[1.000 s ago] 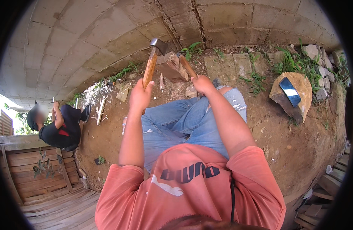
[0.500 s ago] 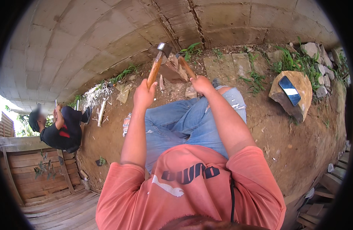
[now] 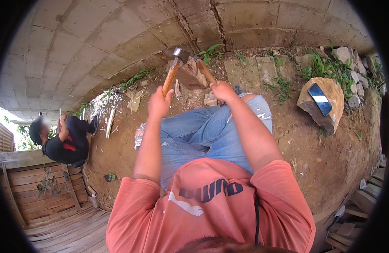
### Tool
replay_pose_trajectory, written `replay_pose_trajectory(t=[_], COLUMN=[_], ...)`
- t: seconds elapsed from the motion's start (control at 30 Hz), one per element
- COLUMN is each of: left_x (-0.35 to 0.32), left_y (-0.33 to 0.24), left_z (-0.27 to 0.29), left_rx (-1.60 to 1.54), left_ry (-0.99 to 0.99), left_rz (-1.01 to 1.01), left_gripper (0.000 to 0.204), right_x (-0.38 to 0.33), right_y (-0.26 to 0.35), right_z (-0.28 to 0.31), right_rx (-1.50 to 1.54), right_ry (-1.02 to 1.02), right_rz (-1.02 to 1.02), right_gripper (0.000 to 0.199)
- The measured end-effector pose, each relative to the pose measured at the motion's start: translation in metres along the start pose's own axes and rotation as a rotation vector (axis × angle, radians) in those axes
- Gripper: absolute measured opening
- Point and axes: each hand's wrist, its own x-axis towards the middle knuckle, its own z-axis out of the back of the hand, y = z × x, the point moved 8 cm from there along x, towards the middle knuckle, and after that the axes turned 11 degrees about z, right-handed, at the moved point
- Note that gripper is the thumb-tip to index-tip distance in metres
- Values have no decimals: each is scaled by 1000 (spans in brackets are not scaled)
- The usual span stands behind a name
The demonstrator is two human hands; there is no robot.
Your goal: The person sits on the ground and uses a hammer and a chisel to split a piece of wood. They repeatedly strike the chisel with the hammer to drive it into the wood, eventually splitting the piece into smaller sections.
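My left hand (image 3: 160, 103) is closed round the wooden handle of a short striking tool (image 3: 171, 76). Its heavy metal head, bright at one end and dark at the other, rests at the top of a reddish-brown wood block (image 3: 191, 79); whether it is a hammer or a hatchet I cannot tell. In my right hand (image 3: 222, 91) is a second wooden-handled tool (image 3: 206, 71), gripped near the handle's end. Its dark metal end meets the block's right upper side, partly hidden. The block stands on the dirt beyond my crossed legs, its upper right side rough and splintered.
A block wall (image 3: 118, 46) rises close behind the wood. At right, a phone (image 3: 320, 99) lies on a big flat stone (image 3: 304, 101), near rubble (image 3: 350, 59). Another person (image 3: 61, 145) sits at far left beside pale shavings (image 3: 105, 103). Boards (image 3: 355, 219) lie at lower right.
Both hands and their tools stay almost where they were, shifting only slightly. The person at left also shows barely any movement.
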Motion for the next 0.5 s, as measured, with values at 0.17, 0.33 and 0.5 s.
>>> replay_pose_trajectory(t=[0.17,0.33,0.5], left_x=[-2,1,-2], left_y=[-9,0,-6], left_z=[-5,-3,-2], left_rx=[34,-15,-31], left_ry=[14,60,48], left_rz=[10,-2,-16], left_gripper=[41,42,40], right_x=[-5,-12,-20], right_y=[5,11,17], right_z=[3,5,30], right_rx=[65,71,169], right_ry=[-37,-41,-299], right_rz=[-16,-52,116], right_gripper=[40,45,44])
